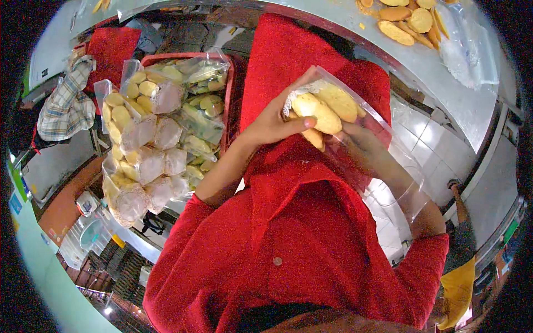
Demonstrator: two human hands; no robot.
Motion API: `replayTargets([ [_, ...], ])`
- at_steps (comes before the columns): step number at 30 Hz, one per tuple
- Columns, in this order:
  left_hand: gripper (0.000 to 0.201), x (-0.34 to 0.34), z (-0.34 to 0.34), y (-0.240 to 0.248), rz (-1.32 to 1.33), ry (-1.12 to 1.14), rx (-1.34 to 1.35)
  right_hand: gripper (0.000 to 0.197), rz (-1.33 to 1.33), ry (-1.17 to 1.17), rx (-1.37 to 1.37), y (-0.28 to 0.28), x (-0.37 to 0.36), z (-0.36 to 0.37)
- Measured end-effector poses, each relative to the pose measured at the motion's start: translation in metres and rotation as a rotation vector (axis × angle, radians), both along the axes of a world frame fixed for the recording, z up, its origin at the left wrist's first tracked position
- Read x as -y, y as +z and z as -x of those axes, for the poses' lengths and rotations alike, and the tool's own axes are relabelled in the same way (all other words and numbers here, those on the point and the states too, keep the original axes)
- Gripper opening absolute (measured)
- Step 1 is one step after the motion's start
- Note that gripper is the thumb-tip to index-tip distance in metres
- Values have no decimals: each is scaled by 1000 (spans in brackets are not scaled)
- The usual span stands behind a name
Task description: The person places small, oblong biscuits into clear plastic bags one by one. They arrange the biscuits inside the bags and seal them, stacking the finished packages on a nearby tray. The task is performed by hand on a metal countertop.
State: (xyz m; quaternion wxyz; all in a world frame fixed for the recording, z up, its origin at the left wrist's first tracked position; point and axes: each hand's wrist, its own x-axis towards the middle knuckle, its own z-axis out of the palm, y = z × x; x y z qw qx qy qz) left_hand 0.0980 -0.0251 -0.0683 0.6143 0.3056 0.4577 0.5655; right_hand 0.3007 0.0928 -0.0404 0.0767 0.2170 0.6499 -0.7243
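Observation:
In front of my red-clothed lap is a clear plastic bag [380, 133] with several oval, pale-yellow, bread-like slices [316, 112] at its upper left end. A white printed patch shows at that end. My left hand [275, 119] is closed on this end, its thumb pressing over the slices and the other fingers hidden behind. My right hand [355, 141] grips the bag from the right below the slices, seen partly through the clear film. The loose end of the bag hangs over my right forearm.
A red crate [228, 105] at my left is piled with filled clear bags [139, 133]. At the far right, more slices [420, 21] and clear plastic bags [469, 47] lie on a grey table [327, 19]. Another person [459, 244] is at the right edge.

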Motion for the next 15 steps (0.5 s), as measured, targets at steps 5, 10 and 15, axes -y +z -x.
replayTargets([
  [5,95,5,5,-1,22,20,10,50,342,-259,163,7,-3,-7],
  [10,94,6,-5,-8,-80,41,-51,54,154,-275,222,-9,0,-13],
  [15,93,2,6,-14,-3,25,119,54,-490,80,-14,25,-24,5],
])
